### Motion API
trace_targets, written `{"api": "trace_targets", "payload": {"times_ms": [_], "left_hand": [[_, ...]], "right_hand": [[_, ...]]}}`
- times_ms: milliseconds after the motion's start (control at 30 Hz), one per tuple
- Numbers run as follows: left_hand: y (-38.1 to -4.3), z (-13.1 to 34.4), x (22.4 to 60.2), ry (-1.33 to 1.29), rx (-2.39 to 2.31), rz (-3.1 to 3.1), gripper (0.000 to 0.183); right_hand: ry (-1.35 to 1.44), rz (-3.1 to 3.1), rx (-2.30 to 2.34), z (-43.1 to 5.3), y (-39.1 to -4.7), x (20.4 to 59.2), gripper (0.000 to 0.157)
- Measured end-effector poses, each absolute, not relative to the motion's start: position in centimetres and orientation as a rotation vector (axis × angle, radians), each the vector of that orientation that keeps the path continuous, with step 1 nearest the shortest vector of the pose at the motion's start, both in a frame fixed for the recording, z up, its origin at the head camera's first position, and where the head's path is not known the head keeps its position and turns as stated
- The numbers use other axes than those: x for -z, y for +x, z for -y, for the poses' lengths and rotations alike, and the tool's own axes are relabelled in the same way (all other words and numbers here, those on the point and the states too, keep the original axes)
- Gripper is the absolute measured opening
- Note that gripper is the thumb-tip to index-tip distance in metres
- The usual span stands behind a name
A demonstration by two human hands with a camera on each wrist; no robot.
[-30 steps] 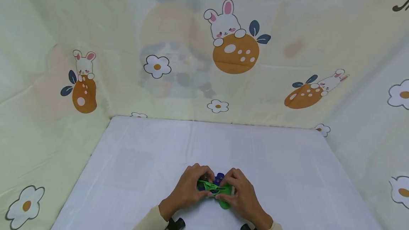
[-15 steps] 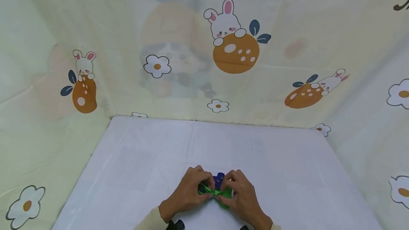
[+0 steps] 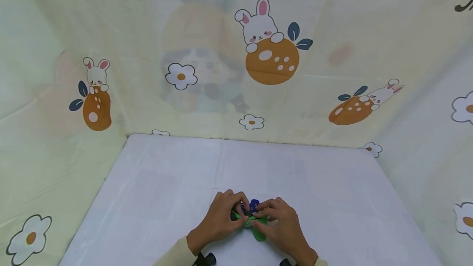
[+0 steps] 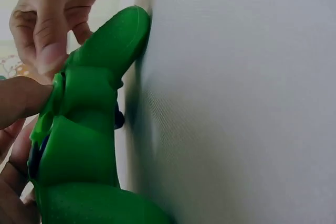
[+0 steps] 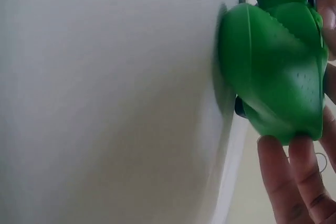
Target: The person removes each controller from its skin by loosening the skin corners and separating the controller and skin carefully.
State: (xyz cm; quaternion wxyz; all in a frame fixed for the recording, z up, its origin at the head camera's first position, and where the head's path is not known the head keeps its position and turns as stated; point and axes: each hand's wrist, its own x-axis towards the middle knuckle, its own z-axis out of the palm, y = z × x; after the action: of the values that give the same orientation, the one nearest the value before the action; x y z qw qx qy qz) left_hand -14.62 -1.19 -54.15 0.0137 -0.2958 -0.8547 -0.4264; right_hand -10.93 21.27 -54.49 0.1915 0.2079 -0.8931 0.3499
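A game controller in a soft green cover [image 3: 260, 233] stands low over the white table between both hands. Its rounded green handles [image 4: 113, 38] point toward the tabletop in the left wrist view. A dark blue part of the controller [image 3: 254, 205] shows beyond the cover, partly hidden by fingers. My left hand [image 3: 220, 216] pinches the cover's edge with thumb and fingers. Opposite it, my right hand [image 3: 283, 225] holds the other side, thumb at the cover's edge. Two right fingertips [image 5: 302, 148] press against the end of the green cover in the right wrist view.
The white tabletop [image 3: 177, 175] spreads around the hands. Cloth walls [image 3: 214, 106] printed with rabbits and flowers enclose it at the back and both sides. A black wrist camera [image 3: 210, 259] sits at the left wrist.
The cover's green edge, stretched across between the hands a second ago, is now drawn together near the thumbs. The right fingers have shifted slightly lower, and the controller stays in place.
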Motion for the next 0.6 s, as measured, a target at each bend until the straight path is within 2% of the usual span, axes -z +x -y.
{"api": "trace_targets", "payload": {"times_ms": [133, 433, 600], "left_hand": [[-14.61, 1.1, 54.01, -0.905, 1.318, 2.671, 0.029], [-14.39, 0.59, 53.79, -0.816, 1.306, 2.683, 0.025], [-14.06, 0.52, 53.77, -0.875, 1.182, 2.628, 0.022]], "right_hand": [[0.553, 2.522, -1.027, -21.21, -11.03, 54.26, 0.016], [0.481, 2.558, -0.951, -20.7, -10.63, 54.0, 0.022], [0.505, 2.549, -0.855, -20.61, -10.51, 54.19, 0.022]]}}
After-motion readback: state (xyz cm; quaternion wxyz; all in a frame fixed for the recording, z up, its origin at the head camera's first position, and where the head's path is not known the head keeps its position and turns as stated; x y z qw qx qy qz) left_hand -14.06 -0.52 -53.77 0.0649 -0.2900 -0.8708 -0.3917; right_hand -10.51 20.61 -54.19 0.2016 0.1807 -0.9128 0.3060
